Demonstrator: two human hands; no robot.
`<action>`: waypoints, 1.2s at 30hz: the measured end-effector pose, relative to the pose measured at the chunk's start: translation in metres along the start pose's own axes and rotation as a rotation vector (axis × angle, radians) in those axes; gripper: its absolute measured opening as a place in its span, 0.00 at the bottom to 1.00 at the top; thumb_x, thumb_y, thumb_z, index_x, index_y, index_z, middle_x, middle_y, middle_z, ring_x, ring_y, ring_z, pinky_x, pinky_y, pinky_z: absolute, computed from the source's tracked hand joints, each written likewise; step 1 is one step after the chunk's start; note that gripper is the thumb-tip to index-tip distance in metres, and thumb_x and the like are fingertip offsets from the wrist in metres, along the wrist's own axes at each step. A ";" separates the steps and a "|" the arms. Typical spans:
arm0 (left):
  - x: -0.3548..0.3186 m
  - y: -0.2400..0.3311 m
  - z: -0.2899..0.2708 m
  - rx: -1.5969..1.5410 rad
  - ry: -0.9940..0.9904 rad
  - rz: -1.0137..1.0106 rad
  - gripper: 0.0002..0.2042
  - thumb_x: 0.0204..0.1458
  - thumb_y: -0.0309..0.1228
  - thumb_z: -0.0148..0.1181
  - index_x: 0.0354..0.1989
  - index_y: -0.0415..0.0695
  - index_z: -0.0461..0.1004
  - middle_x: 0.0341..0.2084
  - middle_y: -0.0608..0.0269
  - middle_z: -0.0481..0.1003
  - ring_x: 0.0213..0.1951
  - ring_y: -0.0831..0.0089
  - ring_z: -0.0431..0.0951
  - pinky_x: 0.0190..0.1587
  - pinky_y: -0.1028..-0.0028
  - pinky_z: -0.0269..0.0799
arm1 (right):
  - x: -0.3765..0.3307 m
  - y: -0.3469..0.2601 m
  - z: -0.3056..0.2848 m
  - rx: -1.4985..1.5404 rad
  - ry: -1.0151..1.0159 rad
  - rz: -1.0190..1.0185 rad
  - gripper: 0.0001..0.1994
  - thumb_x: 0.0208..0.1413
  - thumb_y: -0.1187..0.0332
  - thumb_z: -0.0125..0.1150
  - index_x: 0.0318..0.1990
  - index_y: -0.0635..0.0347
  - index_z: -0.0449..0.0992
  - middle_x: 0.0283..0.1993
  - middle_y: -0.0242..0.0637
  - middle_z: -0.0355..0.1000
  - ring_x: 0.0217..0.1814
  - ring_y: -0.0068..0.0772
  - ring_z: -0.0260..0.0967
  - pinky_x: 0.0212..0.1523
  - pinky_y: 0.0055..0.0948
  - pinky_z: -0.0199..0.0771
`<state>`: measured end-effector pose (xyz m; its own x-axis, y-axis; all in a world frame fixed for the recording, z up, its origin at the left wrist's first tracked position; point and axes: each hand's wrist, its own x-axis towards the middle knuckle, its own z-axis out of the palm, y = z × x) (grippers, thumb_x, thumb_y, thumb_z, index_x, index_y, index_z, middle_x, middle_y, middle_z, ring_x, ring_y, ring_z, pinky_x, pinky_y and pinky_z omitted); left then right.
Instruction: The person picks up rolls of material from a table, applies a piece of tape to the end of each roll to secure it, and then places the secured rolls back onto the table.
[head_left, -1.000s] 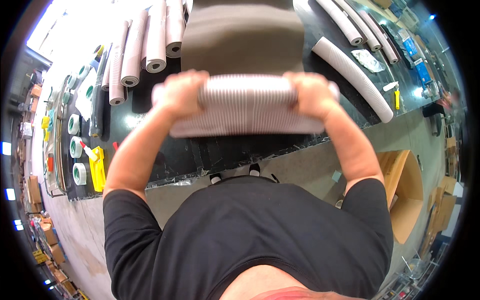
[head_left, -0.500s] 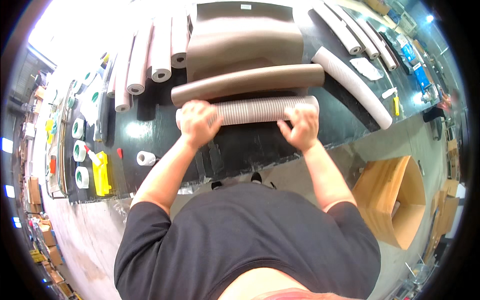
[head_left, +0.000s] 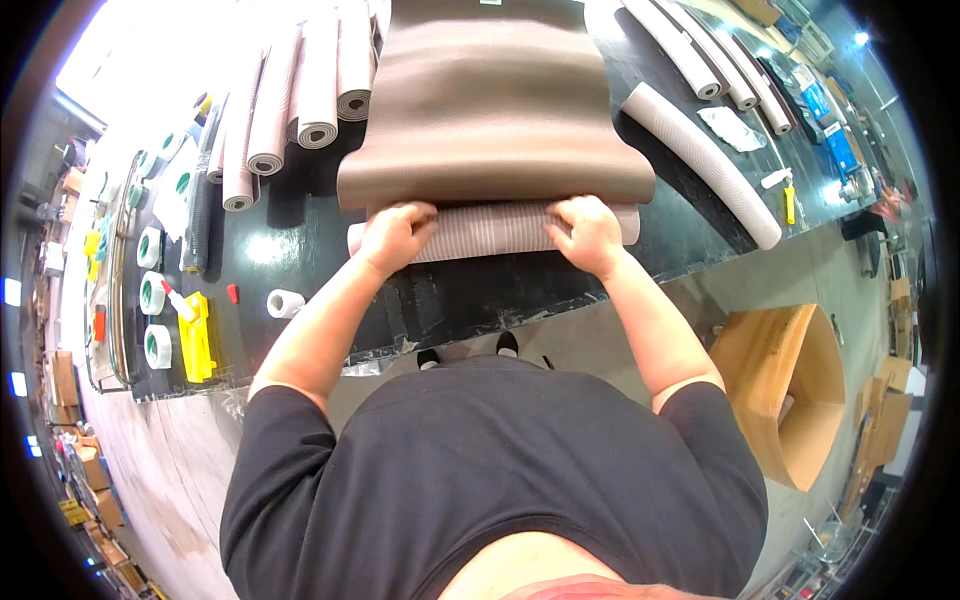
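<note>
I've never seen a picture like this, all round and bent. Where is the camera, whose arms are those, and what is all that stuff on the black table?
There is no machine here. The camera sits on a person's head and looks down, so you see their black shirt and both bare arms. Its wide lens bends straight edges.

The left hand and right hand press on a pale ribbed roll lying across the black table. A brown sheet spreads away from that roll.

To the left lie several rolled mats, a small white tape roll, a yellow tool and green-cored tape rolls. To the right lie long white ribbed tubes. A cardboard box stands on the floor.
</note>
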<state>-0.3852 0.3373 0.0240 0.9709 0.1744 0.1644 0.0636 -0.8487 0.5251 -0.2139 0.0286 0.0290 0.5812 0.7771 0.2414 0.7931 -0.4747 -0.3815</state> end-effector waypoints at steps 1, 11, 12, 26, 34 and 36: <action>0.007 0.011 -0.005 0.060 0.014 -0.155 0.18 0.51 0.36 0.68 0.51 0.46 0.81 0.46 0.53 0.82 0.47 0.55 0.82 0.51 0.63 0.77 | 0.008 0.001 0.005 -0.018 0.086 0.018 0.21 0.50 0.58 0.70 0.51 0.55 0.81 0.53 0.44 0.77 0.57 0.48 0.71 0.60 0.40 0.71; -0.015 0.020 -0.026 0.521 -0.604 0.078 0.47 0.33 0.47 0.79 0.67 0.48 0.67 0.56 0.48 0.76 0.59 0.51 0.75 0.63 0.54 0.68 | 0.020 -0.038 -0.056 -0.483 -0.690 0.038 0.45 0.31 0.51 0.80 0.64 0.50 0.74 0.63 0.44 0.71 0.66 0.47 0.67 0.66 0.39 0.70; -0.011 0.015 -0.019 0.385 -0.659 -0.027 0.45 0.35 0.43 0.76 0.68 0.49 0.67 0.56 0.48 0.76 0.59 0.52 0.76 0.63 0.57 0.69 | 0.016 -0.019 -0.041 -0.307 -0.751 0.093 0.46 0.30 0.53 0.79 0.65 0.53 0.73 0.61 0.47 0.73 0.65 0.47 0.69 0.65 0.40 0.71; 0.016 -0.007 0.015 0.534 0.079 0.174 0.43 0.43 0.44 0.68 0.69 0.39 0.60 0.71 0.51 0.60 0.69 0.48 0.60 0.70 0.49 0.53 | 0.003 0.037 0.042 -0.471 0.208 0.017 0.36 0.59 0.61 0.58 0.76 0.47 0.55 0.77 0.46 0.52 0.78 0.51 0.49 0.75 0.51 0.51; 0.043 -0.022 0.015 0.166 -0.178 -0.010 0.25 0.46 0.40 0.72 0.52 0.41 0.78 0.53 0.51 0.76 0.58 0.52 0.73 0.62 0.57 0.68 | 0.008 0.020 0.003 -0.069 -0.039 0.304 0.25 0.45 0.45 0.71 0.47 0.49 0.83 0.55 0.36 0.74 0.64 0.40 0.63 0.61 0.42 0.69; 0.038 -0.036 0.024 0.246 -0.479 0.010 0.39 0.42 0.43 0.74 0.65 0.43 0.68 0.63 0.45 0.69 0.67 0.52 0.67 0.68 0.58 0.64 | 0.008 0.026 0.002 -0.072 -0.208 0.373 0.31 0.43 0.45 0.72 0.56 0.47 0.79 0.62 0.35 0.69 0.71 0.39 0.55 0.63 0.43 0.66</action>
<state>-0.3450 0.3623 -0.0085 0.9648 -0.0328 -0.2611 0.0502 -0.9510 0.3051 -0.1892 0.0234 0.0197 0.7875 0.6098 -0.0895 0.5503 -0.7611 -0.3433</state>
